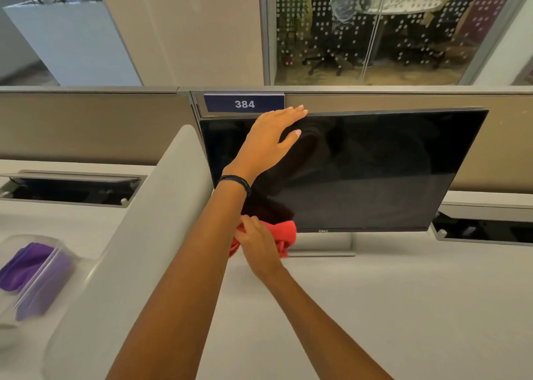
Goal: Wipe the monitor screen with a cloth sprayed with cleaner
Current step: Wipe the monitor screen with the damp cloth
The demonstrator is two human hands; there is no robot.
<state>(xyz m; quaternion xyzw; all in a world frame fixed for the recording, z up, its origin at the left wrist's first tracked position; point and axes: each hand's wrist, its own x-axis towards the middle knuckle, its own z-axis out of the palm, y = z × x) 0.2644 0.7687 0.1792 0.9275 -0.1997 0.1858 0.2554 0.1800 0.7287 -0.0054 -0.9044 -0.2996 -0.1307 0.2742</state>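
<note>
- Two hands work at the dark monitor (360, 166) standing at the desk's (375, 307) far side.
- Left hand (269, 140), fingers spread flat, rests at its top edge.
- Right hand (256, 245) grips the bunched red cloth (284, 234) at the screen's lower left corner.

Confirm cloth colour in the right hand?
Red. The cloth is bunched in the right hand at the monitor's lower edge; head view.
</note>
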